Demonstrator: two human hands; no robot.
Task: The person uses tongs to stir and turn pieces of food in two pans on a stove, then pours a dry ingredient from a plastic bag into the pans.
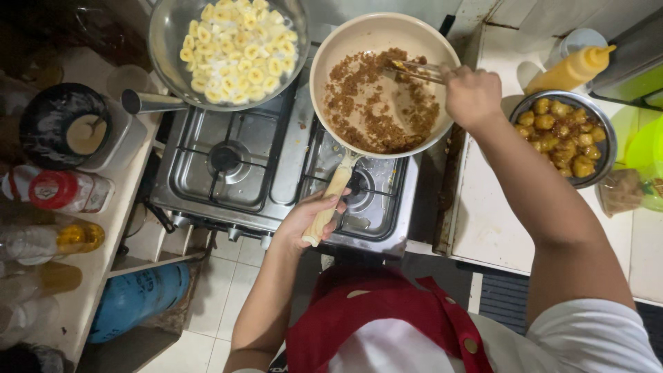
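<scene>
A cream frying pan [345, 48] with brown crumbly sugar sits on the right burner of a steel gas stove [242, 173]. My left hand [311, 217] grips the pan's pale wooden handle [335, 190] near the stove's front edge. My right hand [473, 93] holds a pair of chopsticks [414, 70] whose tips rest in the brown crumbs at the pan's upper right. A steel pan [162, 34] full of sliced banana pieces [238, 48] stands on the far left burner.
On the right counter [494, 207] stand a metal bowl [608, 148] of glazed brown balls and a yellow squeeze bottle [573, 69]. The left shelf holds a dark pot [52, 124], a red-capped jar [65, 191] and bottles. A blue gas cylinder [138, 297] sits below.
</scene>
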